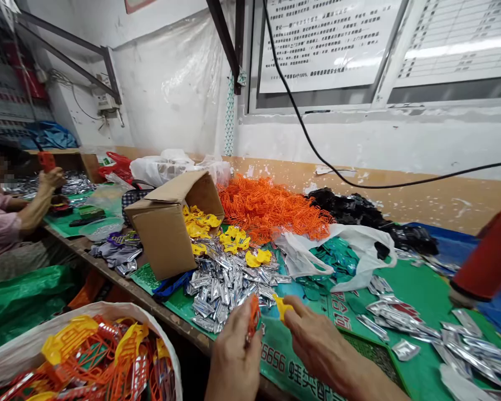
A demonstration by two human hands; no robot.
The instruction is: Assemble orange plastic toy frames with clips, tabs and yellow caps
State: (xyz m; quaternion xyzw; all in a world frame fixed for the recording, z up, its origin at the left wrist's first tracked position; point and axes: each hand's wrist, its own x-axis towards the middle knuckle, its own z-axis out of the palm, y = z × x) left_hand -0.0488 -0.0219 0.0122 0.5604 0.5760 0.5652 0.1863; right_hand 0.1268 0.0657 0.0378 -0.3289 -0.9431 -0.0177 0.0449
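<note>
Two hands: left (234, 359) grips orange lattice (254, 318), right (315, 342) yellow plastic (282, 307)

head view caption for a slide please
Left hand holds orange plastic piece, right hand a yellow piece, above silver foil sachets on a green mat

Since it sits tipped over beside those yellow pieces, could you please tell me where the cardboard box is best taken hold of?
Take the cardboard box by the upper flap, probably, coming from the near left. Its open mouth leans toward the yellow plastic pieces, so that side is crowded, while the flap's edge stands free for the fingers.
</note>
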